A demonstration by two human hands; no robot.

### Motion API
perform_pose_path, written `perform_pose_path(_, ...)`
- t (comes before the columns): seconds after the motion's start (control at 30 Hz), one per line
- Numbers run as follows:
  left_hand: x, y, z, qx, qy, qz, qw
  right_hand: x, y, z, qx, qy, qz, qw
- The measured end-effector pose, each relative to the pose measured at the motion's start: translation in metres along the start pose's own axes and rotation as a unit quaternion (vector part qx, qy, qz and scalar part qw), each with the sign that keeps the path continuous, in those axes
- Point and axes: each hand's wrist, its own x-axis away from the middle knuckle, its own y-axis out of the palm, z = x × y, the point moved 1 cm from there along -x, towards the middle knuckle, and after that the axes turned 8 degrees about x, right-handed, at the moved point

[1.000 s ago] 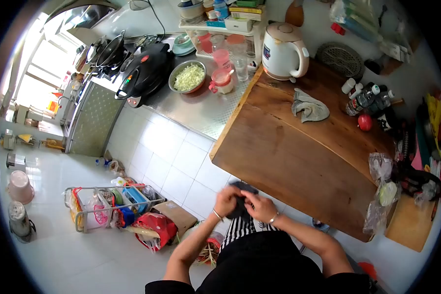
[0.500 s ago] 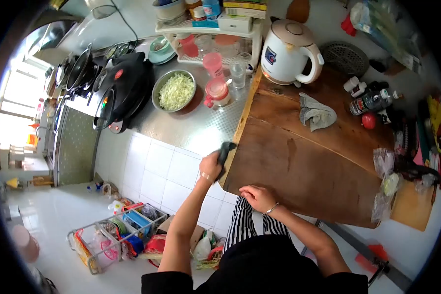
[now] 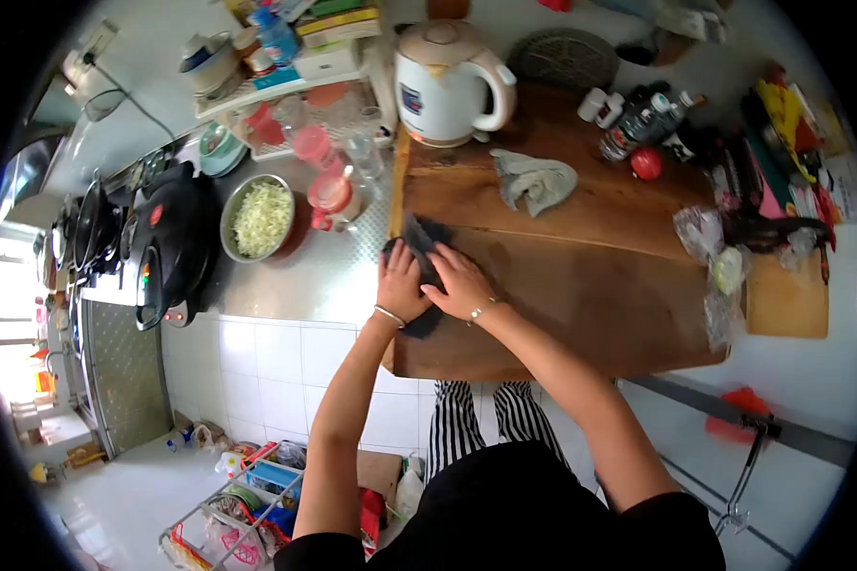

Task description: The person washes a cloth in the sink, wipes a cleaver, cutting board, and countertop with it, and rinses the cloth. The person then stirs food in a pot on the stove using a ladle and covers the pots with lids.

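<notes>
A dark grey cloth [image 3: 427, 322] lies at the left side of the brown wooden tabletop [image 3: 581, 285], partly hidden under both of my hands. My left hand [image 3: 403, 288] grips it near the table's left edge, fingers pointing away from me. Just beside it, my right hand [image 3: 464, 285] rests on the cloth with its fingers stretched out and the thumb apart. Farther back on the wood lies a crumpled light grey cloth [image 3: 535, 181], touched by neither hand. Behind it stands a white kettle [image 3: 448, 90] with a beige lid.
On the metal counter to the left are a bowl of chopped pale-green vegetable [image 3: 262, 221], a black electric cooker [image 3: 173, 228] and a red-lidded jar [image 3: 333, 198]. Bottles [image 3: 628, 131] and a red round object [image 3: 646, 163] stand at the back right. A rack [image 3: 238, 495] sits on the floor.
My left hand has brought the dark cloth from beside the table edge onto the tabletop. My right hand has moved from the table's front edge onto the cloth. The view has shifted.
</notes>
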Motion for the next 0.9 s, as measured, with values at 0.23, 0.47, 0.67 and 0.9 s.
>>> perform_pose_path(0.23, 0.097, 0.051, 0.097, 0.052, -0.022, 0.041, 0.998, 0.125, -0.014, 0.015, 0.182, -0.062, -0.112, 0.975)
perform_pose_path(0.47, 0.148, 0.086, 0.240, 0.218, 0.042, 0.007, 0.975, 0.291, -0.104, 0.071, -0.029, 0.030, -0.283, 0.958)
perform_pose_path(0.67, 0.034, 0.035, 0.186, 0.136, -0.060, 0.193, 0.970, 0.175, -0.168, 0.052, -0.056, 0.063, -0.045, 0.995)
perform_pose_path(0.9, -0.007, 0.211, 0.190, -0.003, -0.064, 0.073, 0.995, 0.157, -0.135, 0.130, 0.062, 0.007, -0.024, 0.998)
